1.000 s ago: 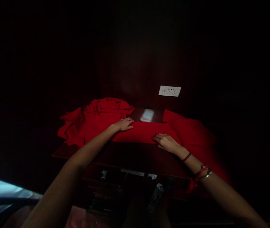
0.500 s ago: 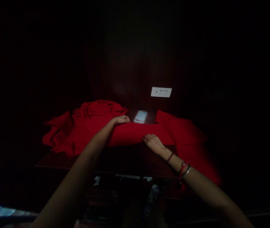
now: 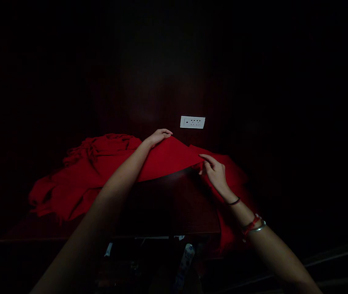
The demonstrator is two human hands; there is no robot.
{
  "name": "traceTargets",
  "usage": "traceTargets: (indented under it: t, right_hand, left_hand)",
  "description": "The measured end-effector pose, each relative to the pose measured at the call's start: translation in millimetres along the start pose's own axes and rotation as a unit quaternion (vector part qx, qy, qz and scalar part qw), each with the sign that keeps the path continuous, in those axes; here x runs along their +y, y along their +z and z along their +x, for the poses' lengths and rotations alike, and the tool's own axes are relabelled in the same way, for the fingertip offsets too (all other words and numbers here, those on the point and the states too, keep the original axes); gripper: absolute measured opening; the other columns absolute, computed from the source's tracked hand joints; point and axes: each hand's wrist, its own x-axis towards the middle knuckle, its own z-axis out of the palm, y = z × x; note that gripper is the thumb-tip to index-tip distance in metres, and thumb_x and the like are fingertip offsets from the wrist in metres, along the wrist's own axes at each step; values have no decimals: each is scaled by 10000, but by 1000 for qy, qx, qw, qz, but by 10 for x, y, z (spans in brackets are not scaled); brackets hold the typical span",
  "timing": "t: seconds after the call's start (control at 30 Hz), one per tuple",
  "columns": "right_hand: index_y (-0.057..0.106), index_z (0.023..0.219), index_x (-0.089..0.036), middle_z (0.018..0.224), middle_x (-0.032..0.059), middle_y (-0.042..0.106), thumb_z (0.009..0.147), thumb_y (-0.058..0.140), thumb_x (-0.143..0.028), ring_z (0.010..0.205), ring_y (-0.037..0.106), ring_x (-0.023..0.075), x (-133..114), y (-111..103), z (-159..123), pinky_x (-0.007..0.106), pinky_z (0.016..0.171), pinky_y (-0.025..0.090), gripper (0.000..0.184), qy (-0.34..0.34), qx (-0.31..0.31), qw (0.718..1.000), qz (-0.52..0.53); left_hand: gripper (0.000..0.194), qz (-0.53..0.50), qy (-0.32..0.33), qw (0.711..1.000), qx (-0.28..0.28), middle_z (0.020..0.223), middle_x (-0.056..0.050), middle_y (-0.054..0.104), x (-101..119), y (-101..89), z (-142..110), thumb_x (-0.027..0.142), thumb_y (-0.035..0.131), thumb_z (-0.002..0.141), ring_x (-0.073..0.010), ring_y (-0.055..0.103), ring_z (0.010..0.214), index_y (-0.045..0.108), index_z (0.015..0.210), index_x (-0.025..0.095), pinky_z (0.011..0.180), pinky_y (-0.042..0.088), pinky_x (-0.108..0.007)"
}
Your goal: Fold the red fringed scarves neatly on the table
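A red cloth with some fringe, perhaps a scarf or shawl (image 3: 167, 157), lies across a dark wooden table and is lifted in its middle. My left hand (image 3: 159, 137) pinches its far edge. With thumb and fingertips, my right hand (image 3: 215, 169) grips the near edge further right, and the fabric is taut between both hands. On the left the cloth lies in a crumpled heap (image 3: 106, 145). More red fabric (image 3: 233, 171) spreads on the right and hangs over the table's side.
The dark table (image 3: 167, 212) has its front edge towards me. A white socket plate (image 3: 192, 122) is on the dark wall behind. Beneath the tabletop, a pale patterned object (image 3: 186, 261) shows dimly. The surroundings are very dark.
Both hands have raised the middle of the red cloth off the table. My right hand has moved up and right. The phone that lay behind the cloth is now hidden.
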Motion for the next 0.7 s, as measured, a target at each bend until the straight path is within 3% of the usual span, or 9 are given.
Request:
traceTargets:
  t: [0.17,0.3,0.43,0.53,0.63,0.7]
  right_hand:
    - [531,987,-118,514,4,589,747,357,-281,478,573,135,265,-319,45,261,493,466,339,80,86,975,188]
    - [533,926,-116,511,15,592,736,364,-296,475,575,141,676,-489,-29,270,495,469,311,134,172,951,218]
    - [529,970,-114,531,33,596,747,319,-313,470,563,155,1084,-588,-148,265,468,444,365,185,227,951,100]
    - [558,969,-120,689,88,630,740,281,-269,601,588,192,1284,-637,-209,297,544,451,389,210,203,954,-65]
    - [574,967,-126,872,120,618,729,274,-212,779,577,217,1357,-659,-233,311,664,443,393,212,148,945,-200]
    - [569,984,-129,912,122,601,731,284,-184,822,562,214,1342,-659,-246,297,697,432,385,207,107,937,-262]
  left_hand:
    - [239,-7,40,999,-24,839,-43,601,400,588,431,152,473,711,-130,519,765,585,913,90,746,393,-270]
    - [254,85,72,992,-58,885,-55,609,499,1227,721,123,438,727,-128,537,776,583,932,84,722,409,-240]
    - [247,146,84,983,-70,894,-67,615,416,1877,887,89,418,728,-139,544,800,601,894,95,701,411,-223]
    - [227,184,89,976,-79,897,-76,609,302,2241,892,105,416,751,-159,547,816,601,883,124,720,404,-254]
    - [225,220,98,967,-86,981,-92,569,221,2397,791,181,452,771,-207,512,914,562,966,155,803,364,-344]
    - [288,247,116,959,-76,1086,-98,503,200,2352,655,241,447,788,-233,450,1007,501,1064,179,864,303,-397]
